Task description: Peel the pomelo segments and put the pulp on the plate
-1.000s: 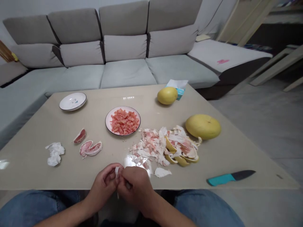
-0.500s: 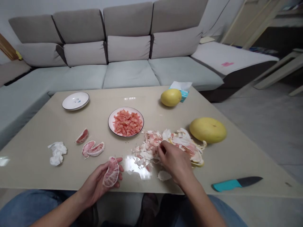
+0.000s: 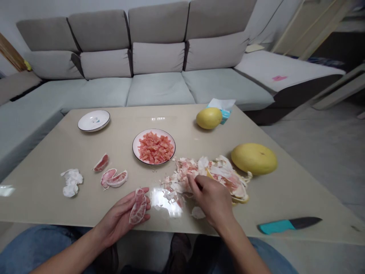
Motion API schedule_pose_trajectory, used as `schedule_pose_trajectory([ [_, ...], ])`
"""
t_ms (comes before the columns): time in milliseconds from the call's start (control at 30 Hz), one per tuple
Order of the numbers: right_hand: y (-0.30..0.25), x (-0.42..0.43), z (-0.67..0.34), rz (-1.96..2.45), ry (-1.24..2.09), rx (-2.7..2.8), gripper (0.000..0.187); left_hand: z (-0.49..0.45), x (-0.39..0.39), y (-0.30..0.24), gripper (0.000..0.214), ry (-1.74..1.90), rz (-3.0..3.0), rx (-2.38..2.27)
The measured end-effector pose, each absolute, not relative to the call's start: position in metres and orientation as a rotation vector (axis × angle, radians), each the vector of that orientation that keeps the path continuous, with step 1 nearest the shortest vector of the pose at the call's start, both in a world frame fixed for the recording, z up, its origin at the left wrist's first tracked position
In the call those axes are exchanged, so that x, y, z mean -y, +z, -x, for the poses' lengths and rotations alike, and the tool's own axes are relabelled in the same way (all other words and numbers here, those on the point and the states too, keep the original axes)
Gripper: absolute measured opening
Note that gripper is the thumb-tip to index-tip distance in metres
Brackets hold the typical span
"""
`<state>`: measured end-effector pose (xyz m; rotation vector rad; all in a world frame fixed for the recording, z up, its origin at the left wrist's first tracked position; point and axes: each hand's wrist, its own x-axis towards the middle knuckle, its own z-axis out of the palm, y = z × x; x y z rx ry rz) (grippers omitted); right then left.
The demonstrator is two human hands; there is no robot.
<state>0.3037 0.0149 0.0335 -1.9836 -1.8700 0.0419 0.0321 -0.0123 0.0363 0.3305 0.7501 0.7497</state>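
Observation:
A pomelo segment [image 3: 138, 207] with white membrane rests in my left hand [image 3: 121, 215], palm up near the table's front edge, the fingers curled under it. My right hand [image 3: 215, 199] hovers at the near side of a heap of pomelo peel and membrane scraps [image 3: 182, 175]. Its thumb and fingers are drawn together, and whatever is between them is hidden. Behind the heap stands a plate [image 3: 135, 151] piled with pink pomelo pulp [image 3: 156, 147]. To the left lie a pair of joined segments [image 3: 117, 179] and a single segment [image 3: 101, 163].
A knife [image 3: 289, 225] with a teal handle lies at the right front. Whole yellow pomelos [image 3: 253, 158] sit at the right, one by a tissue pack [image 3: 226, 115]. Crumpled tissue [image 3: 72, 182] and a white plate [image 3: 94, 121] are on the left. A sofa [image 3: 156, 89] stands behind.
My right hand has drawn slightly nearer to me over the peel heap, its thumb and fingers still together. The segment stays in my left hand. The view has shifted a little.

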Motion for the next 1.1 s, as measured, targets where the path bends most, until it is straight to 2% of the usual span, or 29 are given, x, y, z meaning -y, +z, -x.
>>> schedule_pose_trajectory([
  [133, 0.029, -0.009, -0.284, 1.567, 0.367, 1.877, 0.023, -0.035, 0.012, 0.034, 0.031, 0.768, -0.344, -0.723],
  [367, 0.032, 0.020, -0.233, 1.160, 0.925, 1.836, 0.014, -0.040, 0.012, 0.035, 0.019, 0.844, -0.468, -0.768],
  [633, 0.023, 0.033, -0.215, 1.262, 0.908, 1.855, 0.015, -0.048, 0.016, 0.037, 0.028, 0.887, -0.749, -0.973],
  [833, 0.027, 0.030, -0.219, 1.315, 0.956, 1.786, 0.014, -0.047, 0.017, 0.035, 0.049, 0.854, -0.793, -1.010],
  [1100, 0.027, 0.029, -0.220, 1.286, 1.053, 1.752, 0.016, -0.044, 0.016, 0.030, 0.047, 0.908, -0.802, -1.046],
])
